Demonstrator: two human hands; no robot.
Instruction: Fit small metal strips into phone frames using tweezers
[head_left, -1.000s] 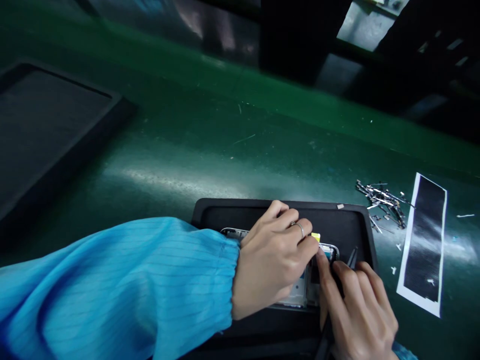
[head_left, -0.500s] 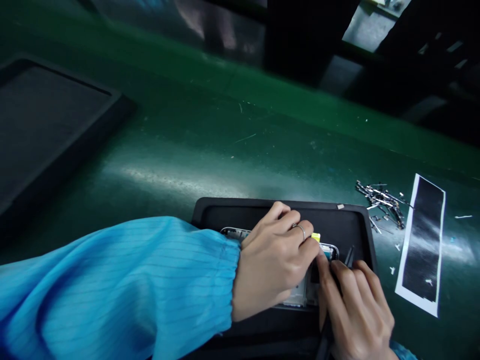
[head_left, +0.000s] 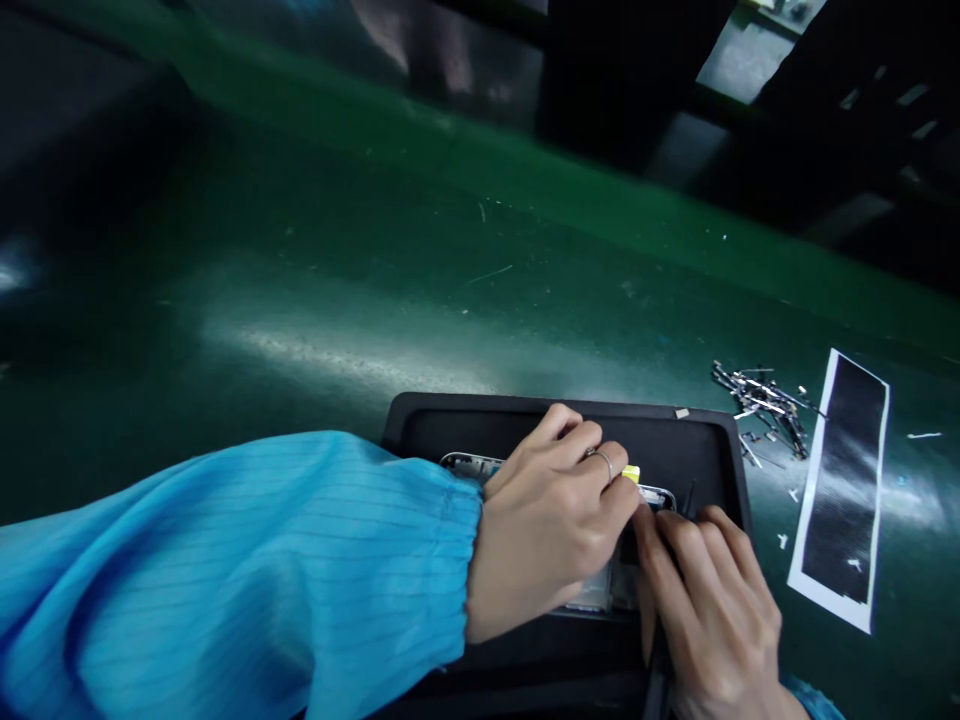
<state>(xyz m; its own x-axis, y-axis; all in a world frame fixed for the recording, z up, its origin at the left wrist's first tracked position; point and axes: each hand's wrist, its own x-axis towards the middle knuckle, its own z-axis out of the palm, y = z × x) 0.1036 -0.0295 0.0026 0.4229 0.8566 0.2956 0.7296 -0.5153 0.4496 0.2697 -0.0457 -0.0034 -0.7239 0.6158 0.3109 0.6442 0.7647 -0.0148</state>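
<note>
An open phone frame (head_left: 592, 597), metal-edged with parts inside, lies on a black tray (head_left: 450, 420). My left hand (head_left: 559, 520), with a ring on one finger, is curled over the frame and closed on it; its fingertips are partly hidden. My right hand (head_left: 712, 610) is closed around dark tweezers (head_left: 657, 675), whose tips point up and away past the knuckles. The right thumb and forefinger meet the left fingertips at the frame's right part. A small yellow tab (head_left: 631, 473) sticks out beside the left fingers.
Several thin strips and scraps form a pile (head_left: 769, 405) right of the tray. Beside it lies a black sheet with a white border (head_left: 844, 480). A small pale piece (head_left: 681, 413) rests on the tray's rim. A blurred dark tray (head_left: 67, 110) is at the upper left.
The dark tray at the upper left has shifted up and away to the left. My right hand and the tweezers have tilted slightly; my left hand stays in place.
</note>
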